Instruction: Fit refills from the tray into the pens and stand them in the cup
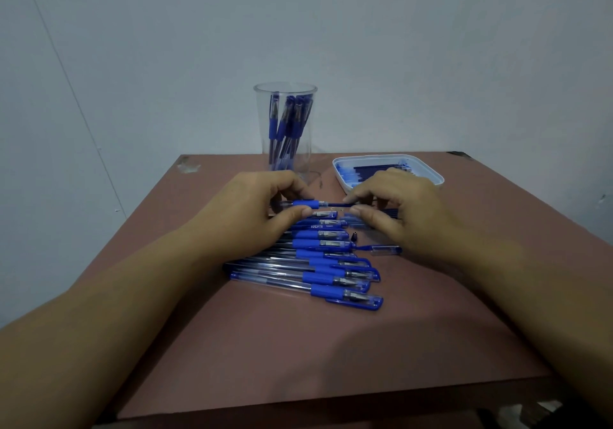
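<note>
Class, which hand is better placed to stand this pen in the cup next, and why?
Left: the left hand grips the pen just before the cup; the right hand sits by the tray.

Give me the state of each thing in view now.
left hand, grips pen barrel.
right hand, pinches refill.
pen barrel, uncapped, refill partly in.
cup, upright, holding pens.
tray, holds refills.
row of pens, lying capped.
loose cap, lying beside row.

Pen row (308, 264), perhaps cap (386, 250), before cup (285, 130)
</note>
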